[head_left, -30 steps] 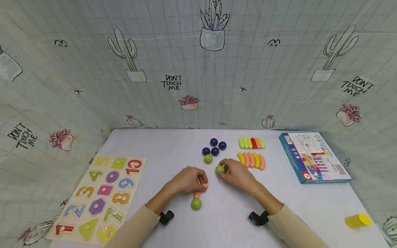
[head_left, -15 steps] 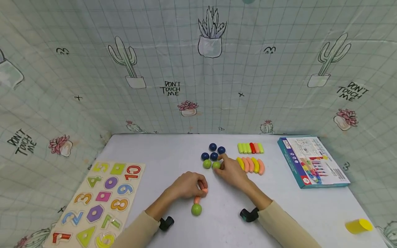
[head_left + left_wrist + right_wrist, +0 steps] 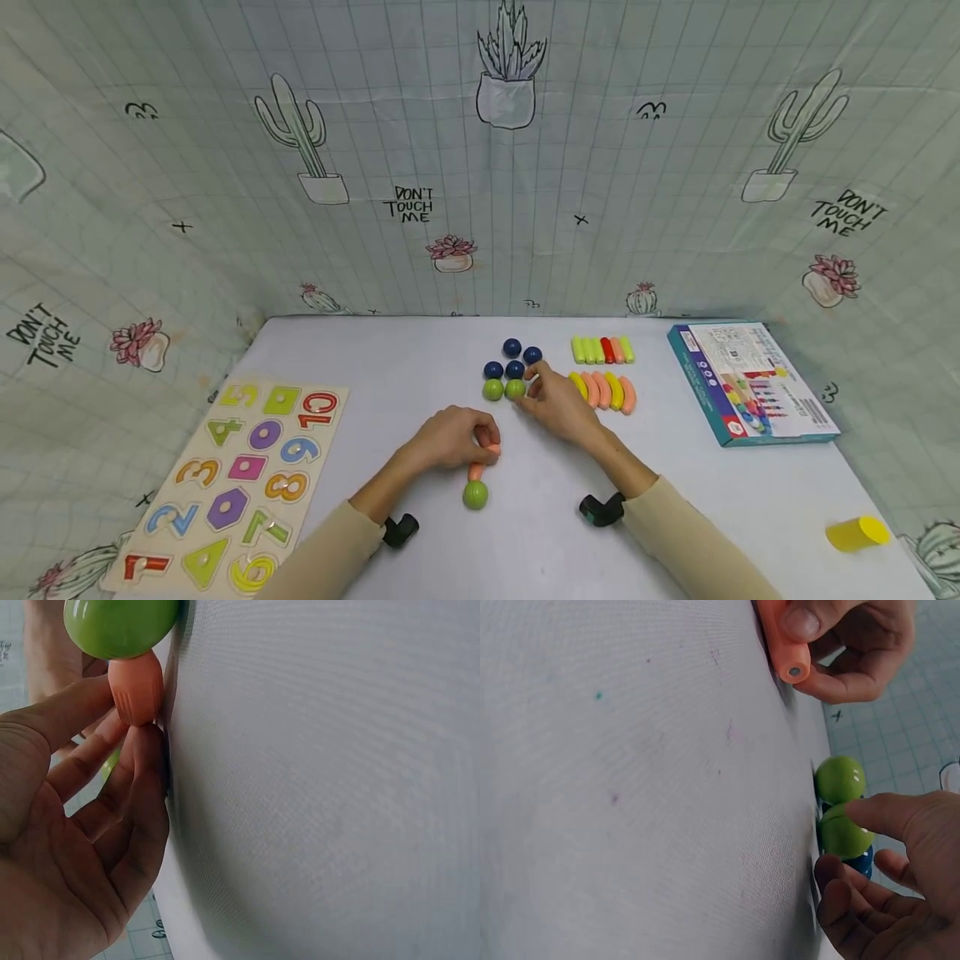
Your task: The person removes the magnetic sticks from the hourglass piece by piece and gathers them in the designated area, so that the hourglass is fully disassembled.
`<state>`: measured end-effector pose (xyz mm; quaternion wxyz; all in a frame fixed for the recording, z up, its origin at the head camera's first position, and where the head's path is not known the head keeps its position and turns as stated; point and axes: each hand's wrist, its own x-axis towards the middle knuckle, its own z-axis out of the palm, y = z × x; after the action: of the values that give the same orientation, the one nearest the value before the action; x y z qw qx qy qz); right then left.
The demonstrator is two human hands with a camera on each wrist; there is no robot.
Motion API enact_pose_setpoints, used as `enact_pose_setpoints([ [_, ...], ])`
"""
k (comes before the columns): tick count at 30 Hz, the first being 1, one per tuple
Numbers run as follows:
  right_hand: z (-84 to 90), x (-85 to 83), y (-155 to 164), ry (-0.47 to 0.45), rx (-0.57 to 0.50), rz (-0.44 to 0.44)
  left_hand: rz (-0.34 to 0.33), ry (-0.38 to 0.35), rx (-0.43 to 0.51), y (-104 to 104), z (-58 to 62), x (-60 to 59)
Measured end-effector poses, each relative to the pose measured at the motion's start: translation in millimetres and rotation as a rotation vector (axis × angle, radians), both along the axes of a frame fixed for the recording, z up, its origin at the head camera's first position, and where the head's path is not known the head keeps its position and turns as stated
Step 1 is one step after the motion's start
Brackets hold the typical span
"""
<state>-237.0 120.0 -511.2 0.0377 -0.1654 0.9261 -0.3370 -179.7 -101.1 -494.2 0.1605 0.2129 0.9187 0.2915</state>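
In the head view, my left hand (image 3: pixel 457 435) pinches a salmon-orange toy stick (image 3: pixel 476 472) low over the table; a green ball (image 3: pixel 475 495) sits at the stick's near end. The right wrist view shows a small grey disc in the other end of that orange stick (image 3: pixel 787 652). Farther back, my right hand (image 3: pixel 561 403) has thumb and fingertips on either side of a second green ball (image 3: pixel 845 832). That ball stands beside another green ball (image 3: pixel 492 390), directly in front of several dark blue balls (image 3: pixel 512 347).
Right of the balls lie a row of curved yellow and orange sticks (image 3: pixel 604 391) and a row of short straight sticks (image 3: pixel 602 349). A flat toy box (image 3: pixel 753 383) is at back right, a yellow cylinder (image 3: pixel 857 533) at front right. A number puzzle board (image 3: pixel 232 483) covers the left side.
My right hand has carried its green ball back and left, setting it beside the other green ball by the blue ones. The left hand keeps its pinch on the orange stick, nearly still.
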Motion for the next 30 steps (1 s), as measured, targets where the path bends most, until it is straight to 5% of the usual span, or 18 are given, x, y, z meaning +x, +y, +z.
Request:
enact_pose_setpoints([
  [10,-5.8,25.0,11,-0.006,-0.028,-0.010,0.018,-0.019,0.065,10,-7.8,15.6],
  [16,-7.5,39.2,6,-0.035,-0.057,0.171,0.074,0.004,0.114,3,-10.4,22.8],
  [23,-6.1,47.0,-1,-0.055,-0.016,0.425,0.042,0.019,0.201,1,-7.9,14.4],
  [30,-0.3,44.0,1,0.021,0.084,0.404,-0.019,0.005,0.223,4,-4.5,1.7],
])
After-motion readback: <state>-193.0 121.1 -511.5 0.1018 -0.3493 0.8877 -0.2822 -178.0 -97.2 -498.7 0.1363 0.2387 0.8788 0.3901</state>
